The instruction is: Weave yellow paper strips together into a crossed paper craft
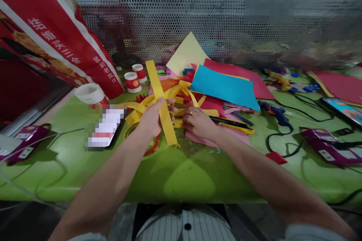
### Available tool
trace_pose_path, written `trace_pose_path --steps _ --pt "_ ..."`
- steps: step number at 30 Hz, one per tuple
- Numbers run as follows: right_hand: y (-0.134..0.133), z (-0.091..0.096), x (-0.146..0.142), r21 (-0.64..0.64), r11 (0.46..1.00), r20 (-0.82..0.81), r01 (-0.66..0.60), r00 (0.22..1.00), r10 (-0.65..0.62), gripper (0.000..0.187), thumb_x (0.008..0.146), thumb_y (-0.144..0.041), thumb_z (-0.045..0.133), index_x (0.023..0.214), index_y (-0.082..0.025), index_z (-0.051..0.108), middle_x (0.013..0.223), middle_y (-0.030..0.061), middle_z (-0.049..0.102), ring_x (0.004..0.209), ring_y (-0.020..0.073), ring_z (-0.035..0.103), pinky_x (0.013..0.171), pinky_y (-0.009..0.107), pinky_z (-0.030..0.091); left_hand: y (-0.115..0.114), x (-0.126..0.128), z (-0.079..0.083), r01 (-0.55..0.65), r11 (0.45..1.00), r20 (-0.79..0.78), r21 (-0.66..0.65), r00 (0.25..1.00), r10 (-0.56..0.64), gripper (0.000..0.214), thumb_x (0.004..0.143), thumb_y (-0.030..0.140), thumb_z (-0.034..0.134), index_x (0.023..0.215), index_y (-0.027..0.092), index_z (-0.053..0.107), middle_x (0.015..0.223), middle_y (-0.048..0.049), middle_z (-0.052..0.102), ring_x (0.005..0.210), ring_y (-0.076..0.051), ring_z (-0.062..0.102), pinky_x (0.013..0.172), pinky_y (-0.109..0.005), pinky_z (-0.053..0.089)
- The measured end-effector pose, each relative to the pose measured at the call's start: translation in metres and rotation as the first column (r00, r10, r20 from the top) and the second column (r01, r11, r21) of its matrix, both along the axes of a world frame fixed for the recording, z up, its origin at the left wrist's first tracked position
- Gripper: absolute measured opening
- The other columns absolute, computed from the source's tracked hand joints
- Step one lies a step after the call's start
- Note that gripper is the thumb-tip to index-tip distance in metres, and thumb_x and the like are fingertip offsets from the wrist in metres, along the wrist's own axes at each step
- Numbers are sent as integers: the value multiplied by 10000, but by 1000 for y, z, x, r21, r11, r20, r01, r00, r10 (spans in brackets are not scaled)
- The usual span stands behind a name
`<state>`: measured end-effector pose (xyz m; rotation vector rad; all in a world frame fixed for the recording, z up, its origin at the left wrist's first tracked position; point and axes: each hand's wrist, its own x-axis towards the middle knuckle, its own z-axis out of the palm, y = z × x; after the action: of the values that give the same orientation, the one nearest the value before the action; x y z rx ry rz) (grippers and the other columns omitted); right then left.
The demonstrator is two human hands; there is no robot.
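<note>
My left hand (152,118) is closed round a long yellow paper strip (161,98) that stands tilted across the pile, its lower end reaching the green table (181,173). My right hand (198,122), a ring on one finger, rests palm down with fingers curled on more yellow strips (186,90) and pink paper (198,139); what it grips is hidden. A red ring (154,147) lies under my left wrist.
Blue (226,86), red (240,73) and pale yellow sheets (188,52) are piled behind. A yellow utility knife (234,124), a blue glue gun (275,113), purple power strips (328,145), a phone (106,130), small red cups (132,82), tape roll (89,93) and a red bag (56,37) surround the pile. Mesh wall behind.
</note>
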<state>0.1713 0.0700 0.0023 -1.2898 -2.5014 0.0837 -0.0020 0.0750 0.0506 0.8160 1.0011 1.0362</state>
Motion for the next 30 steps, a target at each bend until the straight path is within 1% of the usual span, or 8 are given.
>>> trace_pose_path --steps 5,8,11,16,21,24,26,30 --pt "6 8 13 -108 992 -411 61 906 -101 60 728 -177 611 677 -191 582 800 51 659 839 204 590 784 370 435 4 -1 -4 3 1000 15 23 1000 -3 316 861 366 440 808 139 653 651 -39 624 459 -102 528 487 -243 437" --pt "8 17 19 -252 966 -813 65 527 -248 163 737 -333 615 689 -209 521 665 -3 616 653 149 578 629 303 454 4 -1 -8 -4 998 -21 59 1000 6 291 846 365 474 807 149 665 769 -54 652 515 -99 537 508 -241 451" --pt "8 28 27 -316 948 -946 -28 82 -313 265 706 -433 634 713 -228 464 576 -51 575 538 119 562 531 260 452 1 3 -10 31 997 -64 76 998 -26 255 829 353 511 839 159 676 905 -68 666 565 -100 547 532 -245 464" --pt "13 39 46 -305 951 -945 50 -136 -296 279 715 -447 629 749 -240 445 586 -62 578 566 127 618 514 249 488 -5 7 -8 95 993 -101 71 991 -88 252 818 340 512 881 163 681 863 -74 681 509 -101 542 526 -260 452" --pt "32 23 62 -353 919 -933 177 2 -359 298 711 -484 602 771 -224 468 693 2 641 693 169 656 631 320 532 -3 3 -5 52 990 -108 132 993 -38 226 789 282 534 929 162 665 848 -63 686 486 -94 533 513 -250 439" --pt "41 10 69 -286 849 -845 444 301 -442 309 738 -417 575 937 -184 529 993 131 664 957 245 626 808 420 492 0 -1 -2 25 981 -84 190 996 -9 261 778 260 541 993 160 651 839 -60 685 468 -88 536 479 -234 418" --pt "43 5 70 -87 799 -689 596 543 -480 423 742 -311 570 1121 -131 519 1235 207 553 1160 300 508 931 489 397 1 -2 0 8 979 -76 204 997 8 288 768 250 549 1024 156 643 817 -57 683 457 -89 538 453 -225 400" --pt "36 0 59 128 893 -238 431 888 -394 372 801 -249 494 1147 -144 581 1169 171 614 1104 313 533 883 481 399 1 -3 3 -12 979 -69 203 997 27 295 757 232 563 1029 147 641 767 -47 677 436 -82 527 445 -216 392"
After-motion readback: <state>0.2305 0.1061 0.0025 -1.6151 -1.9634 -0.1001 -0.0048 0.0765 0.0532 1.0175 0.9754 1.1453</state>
